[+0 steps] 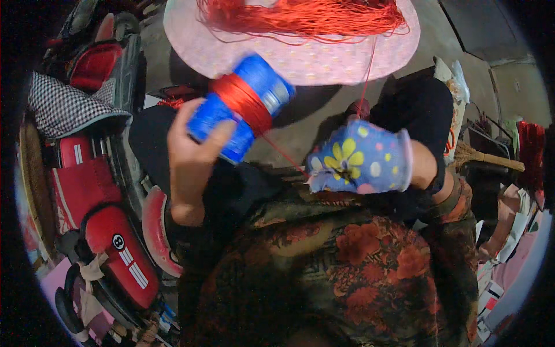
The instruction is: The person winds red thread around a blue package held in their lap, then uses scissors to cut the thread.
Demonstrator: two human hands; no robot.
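Note:
My left hand (191, 156) grips a blue can (238, 107) held tilted, with a thick band of red thread (243, 101) wound around its middle. My right hand (361, 156) wears a blue cloth mitt with a yellow flower and pale dots. A single red strand (286, 156) runs taut from the can to this mitt, and another strand (367, 75) rises from the mitt toward a loose bundle of red thread (300, 14). That bundle lies on a round pink surface (324, 61) above both hands.
A red toy car (110, 231) with a black wheel stands at the lower left, beside a checked cloth (63, 104). A broom with a wooden handle (491, 159) and hanging clothes fill the right. Concrete floor (306, 124) shows between the hands.

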